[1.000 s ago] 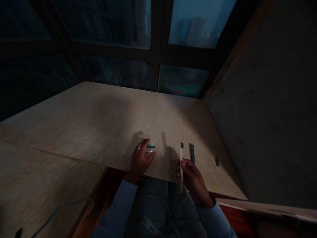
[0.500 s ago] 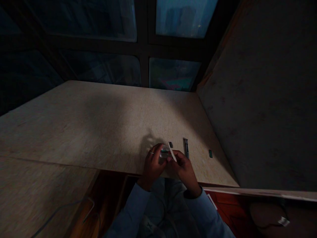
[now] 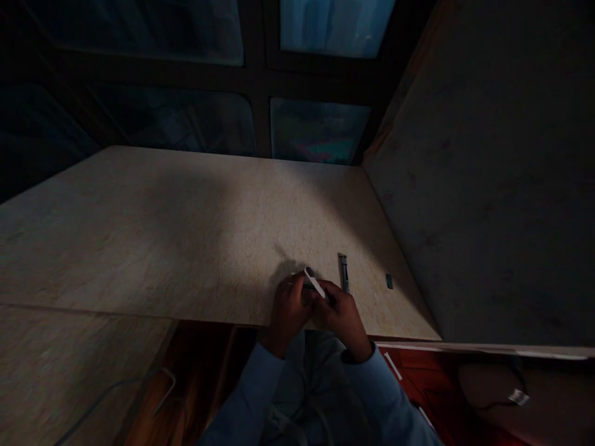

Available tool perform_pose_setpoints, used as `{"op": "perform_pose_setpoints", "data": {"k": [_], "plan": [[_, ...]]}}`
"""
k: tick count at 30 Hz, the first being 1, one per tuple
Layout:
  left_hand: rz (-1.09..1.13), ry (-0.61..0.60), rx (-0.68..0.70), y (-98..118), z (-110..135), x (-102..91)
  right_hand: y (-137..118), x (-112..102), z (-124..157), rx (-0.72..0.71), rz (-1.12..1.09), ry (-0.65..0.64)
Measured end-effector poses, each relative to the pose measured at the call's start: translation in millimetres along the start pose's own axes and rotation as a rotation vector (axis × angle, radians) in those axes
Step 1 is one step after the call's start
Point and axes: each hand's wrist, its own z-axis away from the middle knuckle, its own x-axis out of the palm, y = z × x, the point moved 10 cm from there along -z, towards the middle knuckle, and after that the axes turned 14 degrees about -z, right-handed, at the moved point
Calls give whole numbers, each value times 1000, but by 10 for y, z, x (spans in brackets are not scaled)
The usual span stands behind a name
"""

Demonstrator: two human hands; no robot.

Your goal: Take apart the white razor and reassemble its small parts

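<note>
I am seeing the pale toothbrush (image 3: 314, 284) sticking up toward eleven o'clock from the right hand (image 3: 341, 313), which is gripping its handle at the near edge of the plywood table (image 3: 186, 235). The left hand (image 3: 288, 310) is pressing against it, curled around something small I cannot make out. At two o'clock, a slim dark tool (image 3: 344, 272) is lying, a small green piece (image 3: 389, 281) beyond it.

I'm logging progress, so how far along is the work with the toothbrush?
Done: the toothbrush is off the table, and both hands meet at its near edge. In hand: the right hand holds the toothbrush while the left hand closes around its head end; whatever it grips is hidden. Untouched: the dark tool and small green piece on the table.
</note>
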Motion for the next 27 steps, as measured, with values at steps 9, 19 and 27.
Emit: {"op": "perform_pose_setpoints", "data": {"k": [9, 19, 27], "plan": [[-14, 10, -28, -40, 18, 30, 23, -97, 63, -18, 64, 36], [-34, 31, -23, -27, 2, -19, 273, -1336, 352, 114, 282, 347], [-61, 89, 28, 4, -4, -63, 368, -2155, 408, 367, 765, 472]]}}
